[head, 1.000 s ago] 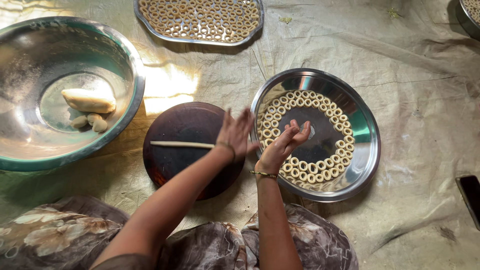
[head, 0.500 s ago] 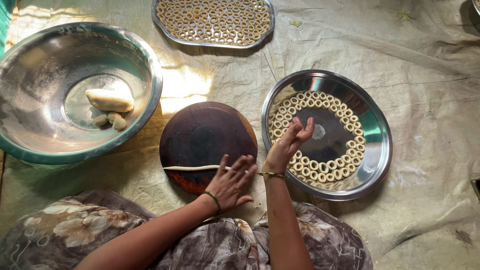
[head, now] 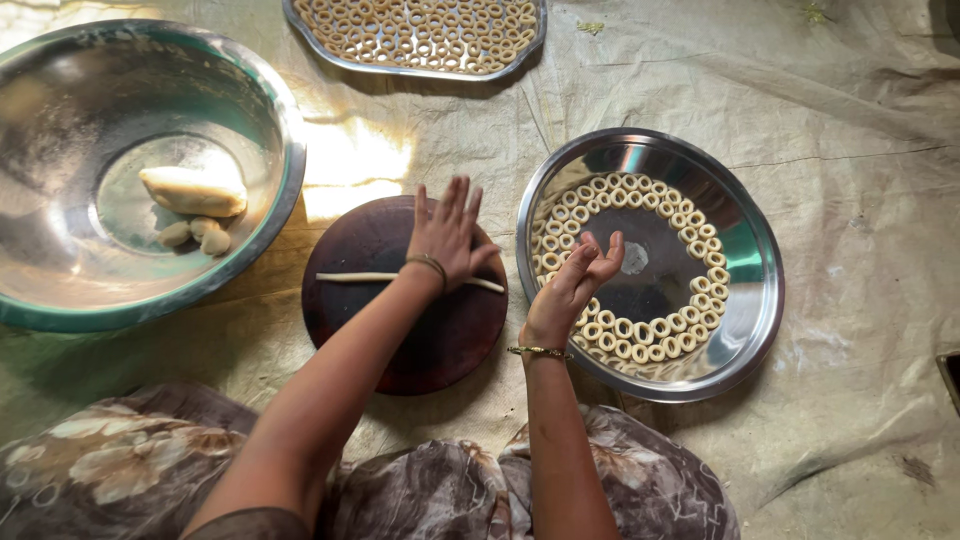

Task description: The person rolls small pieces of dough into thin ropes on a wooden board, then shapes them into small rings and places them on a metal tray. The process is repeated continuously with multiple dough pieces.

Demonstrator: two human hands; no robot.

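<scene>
Here, a large steel bowl [head: 270,150] in the upper left holds a dough lump [head: 192,190] and small pieces. A round steel plate [head: 745,300] right of centre carries dough rings [head: 640,350]; a tray [head: 530,40] at the top edge is filled with them. The left hand [head: 448,235], fingers spread flat, presses a thin dough rope [head: 355,277] across the dark round board [head: 440,340]. The right hand [head: 575,290] hovers half-curled over the plate's rim, holding nothing visible.

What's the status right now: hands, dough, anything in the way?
Left hand flat on dough rope, round wooden board. Right hand open, empty, over steel plate of dough rings. Nothing obstructing.
</scene>
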